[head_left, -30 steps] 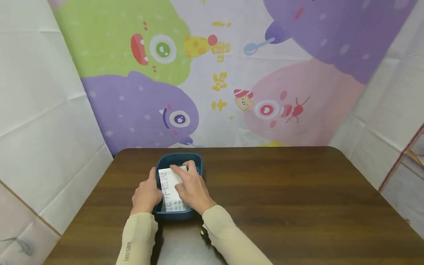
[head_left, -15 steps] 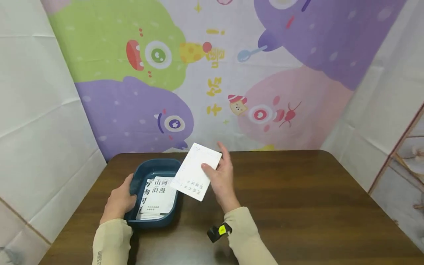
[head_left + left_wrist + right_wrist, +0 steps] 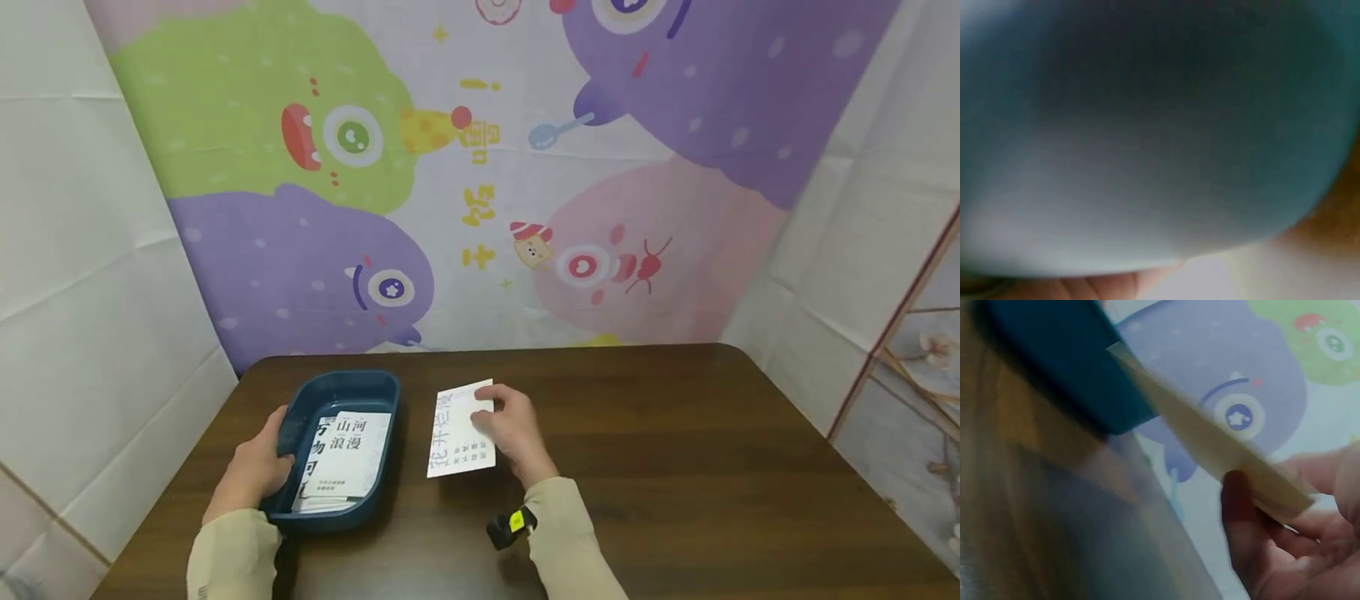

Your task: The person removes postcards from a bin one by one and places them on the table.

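Card (image 3: pixel 459 442) held over the worktop (image 3: pixel 675 467), right of the blue bin (image 3: pixel 322 523); likely light, stiff enough to stay flat, but easily creased, so the right hand's (image 3: pixel 517 429) edge pinch suits it, while the left hand (image 3: pixel 251 475) grips the bin's left wall

On my head feed I see a cartoon-monster backdrop (image 3: pixel 450 179) across the top, a creased white sheet (image 3: pixel 97 250) at far left, and a brown wood-grained table (image 3: pixel 660 458) along the bottom.
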A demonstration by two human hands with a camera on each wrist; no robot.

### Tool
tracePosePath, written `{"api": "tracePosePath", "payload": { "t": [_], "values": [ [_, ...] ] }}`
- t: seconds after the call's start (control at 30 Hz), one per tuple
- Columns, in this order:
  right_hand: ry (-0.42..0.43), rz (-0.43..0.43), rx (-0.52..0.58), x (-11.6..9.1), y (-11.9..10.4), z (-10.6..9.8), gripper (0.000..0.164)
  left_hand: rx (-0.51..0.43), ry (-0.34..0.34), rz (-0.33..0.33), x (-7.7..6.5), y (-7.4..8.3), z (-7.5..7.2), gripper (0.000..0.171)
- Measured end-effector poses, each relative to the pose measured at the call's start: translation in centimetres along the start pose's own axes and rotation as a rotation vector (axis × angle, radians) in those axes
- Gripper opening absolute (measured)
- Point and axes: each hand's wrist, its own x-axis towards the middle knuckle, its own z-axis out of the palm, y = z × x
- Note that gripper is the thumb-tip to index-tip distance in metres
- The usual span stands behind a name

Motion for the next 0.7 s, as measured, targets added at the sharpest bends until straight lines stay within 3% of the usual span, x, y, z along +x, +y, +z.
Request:
{"api": "tracePosePath", "payload": {
  "t": [0.27,0.5,0.7],
  "values": [
    [-0.211,-0.057,-0.240,-0.7,0.7,2.7,0.058,0.003,0.005,-0.022,-0.1,-0.8,-0.4,0.079],
    [-0.190,-0.131,-0.697,-2.0,1.1,4.6,0.053,0.009,-0.005,-0.026,-0.2,-0.9,-0.4,0.079],
    [-0.174,-0.183,-0.837,-2.5,1.1,5.1,0.049,0.000,-0.018,-0.044,-0.2,-0.5,-0.5,0.079]
  ]
}}
